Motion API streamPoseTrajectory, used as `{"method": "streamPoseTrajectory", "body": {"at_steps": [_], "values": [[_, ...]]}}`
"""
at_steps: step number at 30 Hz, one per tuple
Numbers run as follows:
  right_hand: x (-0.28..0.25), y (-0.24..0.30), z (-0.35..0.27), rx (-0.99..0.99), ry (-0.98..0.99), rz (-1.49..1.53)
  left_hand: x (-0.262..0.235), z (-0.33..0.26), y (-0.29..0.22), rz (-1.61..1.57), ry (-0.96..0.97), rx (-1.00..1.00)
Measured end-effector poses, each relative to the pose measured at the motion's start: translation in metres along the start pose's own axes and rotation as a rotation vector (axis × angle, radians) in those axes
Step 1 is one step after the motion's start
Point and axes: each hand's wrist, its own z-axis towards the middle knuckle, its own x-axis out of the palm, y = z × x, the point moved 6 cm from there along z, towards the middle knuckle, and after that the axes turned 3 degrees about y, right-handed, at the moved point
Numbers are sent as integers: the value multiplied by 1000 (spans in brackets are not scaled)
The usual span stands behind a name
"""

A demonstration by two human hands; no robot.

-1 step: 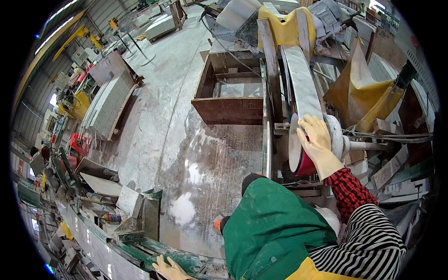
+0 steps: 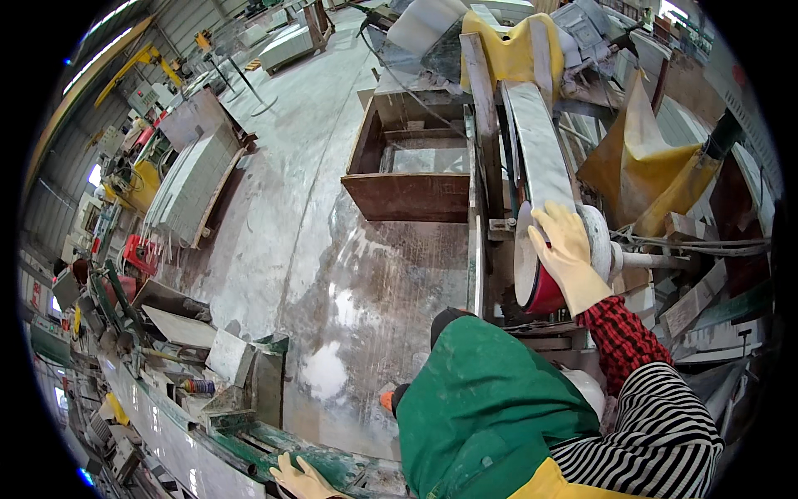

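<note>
My right hand [image 2: 568, 249], in a cream rubber glove, lies on top of a round drum-like part [image 2: 544, 291] with a red surface. Its fingers are stretched out and apart, and the fingertips rest at the near end of a long pale grey strip [image 2: 539, 137]. A pale disc [image 2: 524, 249] flanks the drum on the left, and a white round hub [image 2: 593, 241] on the right. Whatever lies beneath the palm is hidden. At the lower edge, my left hand [image 2: 301, 478], gloved alike, has its fingers spread, beside a green metal frame [image 2: 349, 470]; I cannot tell whether they touch.
A brown open box [image 2: 407, 198] stands on the wet floor ahead. Yellow sheets [image 2: 657, 158] hang around the machine. Stacked stone slabs [image 2: 195, 179] lie far left, with another stack [image 2: 287, 48] beyond. A pale shaft [image 2: 652, 260] and cables extend rightward.
</note>
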Motion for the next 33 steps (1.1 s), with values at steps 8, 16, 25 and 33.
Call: {"method": "streamPoseTrajectory", "body": {"at_steps": [8, 16, 25, 33], "values": [[31, -23, 22, 131, 115, -213, 65, -8, 52, -1365, -108, -807], [42, -39, 34, 123, 86, -200, 21, -1, 20, -338, 162, -464], [51, -50, 56, 136, 56, -148, -17, 4, -10, -68, -16, -58], [63, -66, 77, 92, -12, -145, -15, 5, -11, 0, 53, -81]]}}
